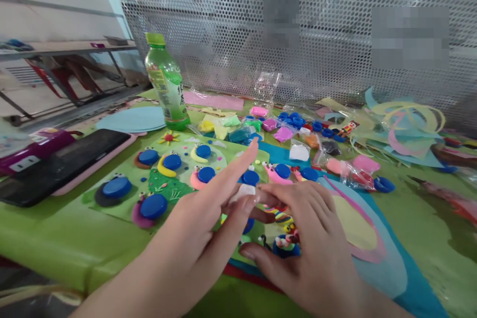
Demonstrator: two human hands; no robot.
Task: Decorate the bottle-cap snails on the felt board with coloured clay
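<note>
A small lump of white modelling clay is pinched between the thumb and bent fingers of my left hand. The index finger of that hand points up and away. From the right, my right hand reaches in with its fingertips close against the clay and the left fingers; its thumb stands apart, lower down. Beneath both hands lies a green craft sheet with several snails made of blue bottle caps and coloured clay, such as a purple snail and a yellow snail. My hands hide part of the sheet.
A green tea bottle stands at the back left, near a black phone and blue paper discs. Clay packets, including a white one, and loose blue caps lie behind. Paper strips pile up at right. A perforated metal panel rises behind.
</note>
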